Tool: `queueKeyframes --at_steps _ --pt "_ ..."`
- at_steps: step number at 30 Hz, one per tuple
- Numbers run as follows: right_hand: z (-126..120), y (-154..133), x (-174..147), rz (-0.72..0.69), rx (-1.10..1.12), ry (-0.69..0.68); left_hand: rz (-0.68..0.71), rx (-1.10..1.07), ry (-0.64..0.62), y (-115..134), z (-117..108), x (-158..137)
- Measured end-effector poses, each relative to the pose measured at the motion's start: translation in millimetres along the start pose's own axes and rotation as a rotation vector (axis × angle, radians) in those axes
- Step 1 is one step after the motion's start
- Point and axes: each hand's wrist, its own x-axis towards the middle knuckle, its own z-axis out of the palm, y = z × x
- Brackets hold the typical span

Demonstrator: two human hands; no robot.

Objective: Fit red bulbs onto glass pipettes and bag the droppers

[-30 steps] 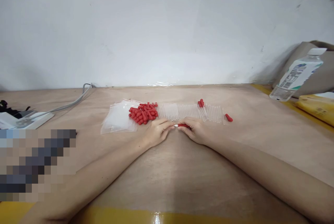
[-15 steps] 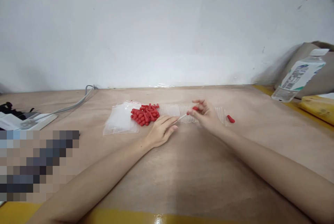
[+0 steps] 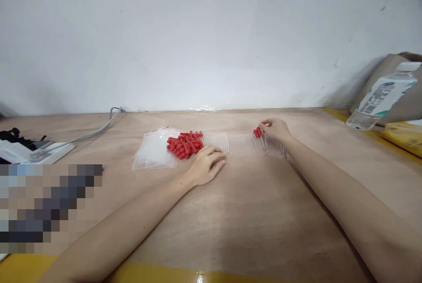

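My left hand [image 3: 207,166] rests on the table beside the pile of red rubber bulbs [image 3: 184,144]. Its fingers are loosely bent and apart, with nothing visible in them. My right hand [image 3: 276,130] is over the right part of a row of clear glass tubes [image 3: 242,144]. Its thumb and forefinger are pinched at a glass dropper with a red bulb [image 3: 258,132], and the fingers partly hide it. At least two red bulbs seem to lie together there. Clear zip bags [image 3: 153,153] lie flat left of the bulb pile.
A clear bottle [image 3: 382,96] with a white cap stands at the right near a grey-brown bag and a yellow packet [image 3: 404,136]. Grey cable [image 3: 95,135] and white devices lie at the left. A white wall [image 3: 211,41] rises behind the table.
My right hand has moved right and away from me, carrying the red-bulbed dropper to the tube row. My left hand has let go of the tube and stays nearly in place.
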Motion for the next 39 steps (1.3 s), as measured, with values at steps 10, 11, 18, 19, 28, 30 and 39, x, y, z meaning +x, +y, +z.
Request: queueKeyframes --at_steps 10,11,18,19,28,30,39 --pt "8.6 4.2 0.0 -0.076 -0.126 -0.069 0.000 -0.007 -0.009 0.5 0.2 0.4" --pt "8.5 3.8 -0.6 -0.082 -0.128 -0.075 -0.003 -0.005 -0.012 0.6 0.1 0.5" --pt "7.8 3.0 -4.2 -0.154 -0.124 -0.139 -0.008 0.000 -0.025 0.2 0.2 0.9" --pt "8.2 3.4 -4.6 -0.163 -0.121 -0.146 -0.008 0.000 -0.025 0.1 0.3 0.9" --pt "-2.7 1.8 -6.1 -0.056 -0.110 -0.058 -0.010 0.000 -0.018 0.7 0.0 0.6" --pt "-16.7 5.2 -7.1 -0.016 -0.129 -0.036 -0.007 0.003 -0.017 0.5 -0.1 0.8" --pt "-76.3 61.1 -14.6 0.188 -0.146 -0.496 -0.095 0.096 0.091 2.7 7.7 9.0"
